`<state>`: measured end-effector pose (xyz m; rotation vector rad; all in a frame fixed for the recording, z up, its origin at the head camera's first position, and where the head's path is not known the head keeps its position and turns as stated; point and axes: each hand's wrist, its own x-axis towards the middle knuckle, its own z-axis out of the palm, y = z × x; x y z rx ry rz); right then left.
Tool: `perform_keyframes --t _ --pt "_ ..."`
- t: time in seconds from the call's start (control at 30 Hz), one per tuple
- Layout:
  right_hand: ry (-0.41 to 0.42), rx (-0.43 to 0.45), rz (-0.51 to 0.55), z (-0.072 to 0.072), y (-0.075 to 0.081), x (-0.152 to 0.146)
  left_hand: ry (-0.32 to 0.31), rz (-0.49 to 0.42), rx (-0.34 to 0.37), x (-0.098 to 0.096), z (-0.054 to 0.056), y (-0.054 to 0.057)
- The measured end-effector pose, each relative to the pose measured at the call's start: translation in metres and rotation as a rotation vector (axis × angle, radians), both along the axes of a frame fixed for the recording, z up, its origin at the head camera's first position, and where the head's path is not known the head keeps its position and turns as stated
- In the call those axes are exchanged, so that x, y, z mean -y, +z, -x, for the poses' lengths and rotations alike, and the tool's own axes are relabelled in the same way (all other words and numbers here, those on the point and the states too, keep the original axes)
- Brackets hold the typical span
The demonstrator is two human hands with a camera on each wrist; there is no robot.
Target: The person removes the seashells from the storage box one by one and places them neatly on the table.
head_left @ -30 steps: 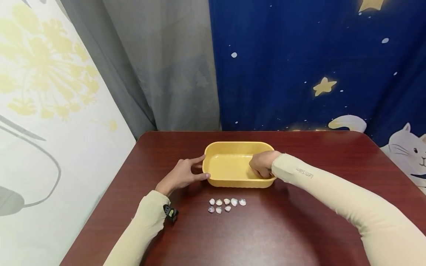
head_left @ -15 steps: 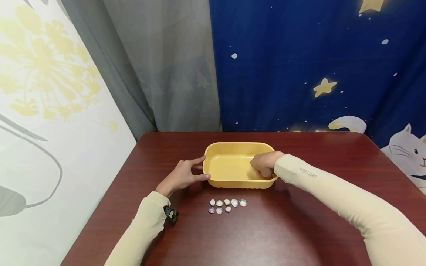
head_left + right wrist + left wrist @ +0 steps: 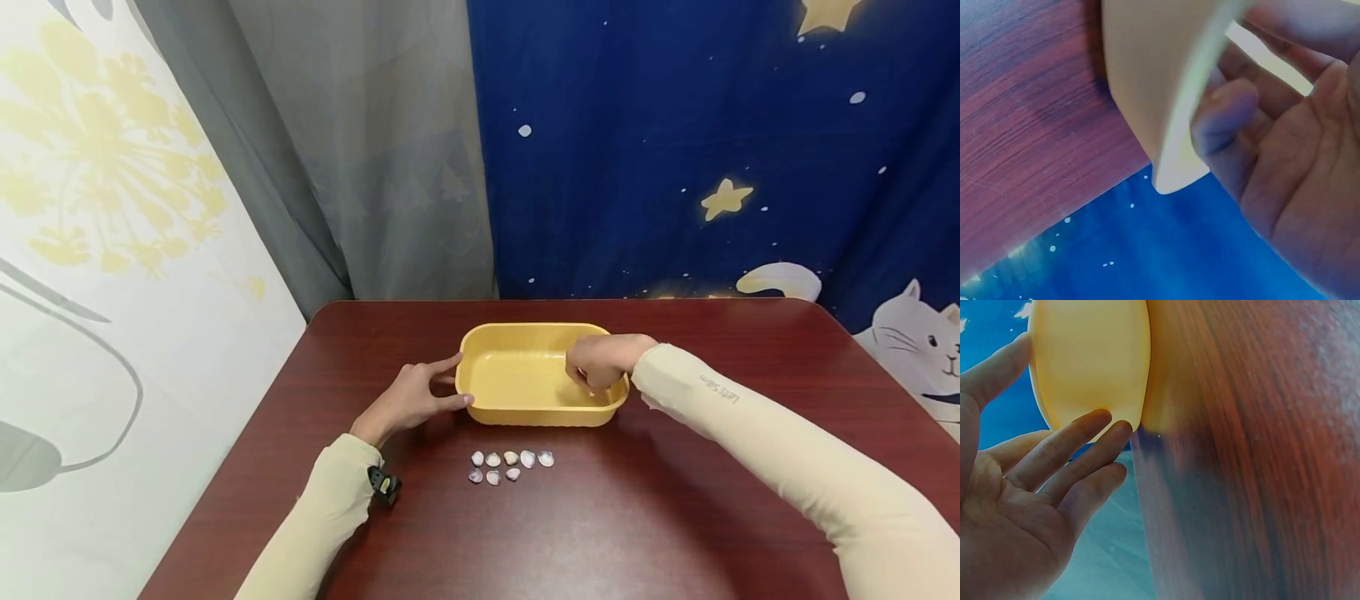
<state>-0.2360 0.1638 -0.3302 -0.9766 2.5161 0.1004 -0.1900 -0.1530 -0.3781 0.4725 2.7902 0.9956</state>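
A yellow plastic basin [image 3: 517, 417] stands on the table. At its left end, my left hand [image 3: 408, 400] spreads thumb and fingers against the outside. In the left wrist view those fingers [image 3: 1094, 425] are mostly straight and touch the basin wall [image 3: 1091, 356]. My right hand [image 3: 596, 362] reaches down inside the basin at its right end, fingers bent. In the right wrist view the basin wall [image 3: 1141, 69] hides part of my right hand [image 3: 1291, 175], so whether it holds something does not show. Several small seashells [image 3: 512, 458] lie in two rows in front of the basin.
The dark red wooden table [image 3: 660, 533] extends around the basin. A blue curtain [image 3: 637, 167] with stars and a grey curtain [image 3: 405, 167] hang behind it. At left is a white patterned wall [image 3: 112, 333]. A black device [image 3: 384, 485] sits at my left wrist.
My right hand and forearm have shifted slightly right and a little upward inside the basin. My left hand keeps its place, and the shells stay in their rows.
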Motion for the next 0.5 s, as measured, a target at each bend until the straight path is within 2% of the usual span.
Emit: perform_keyframes --t 0.2,0.5 --pt "-0.019 0.055 0.185 0.002 0.009 -0.009 -0.001 0.004 -0.010 0.000 0.001 0.001" --pt "-0.029 0.106 0.276 -0.002 0.011 -0.024 -0.052 -0.018 -0.041 0.000 0.000 0.002"
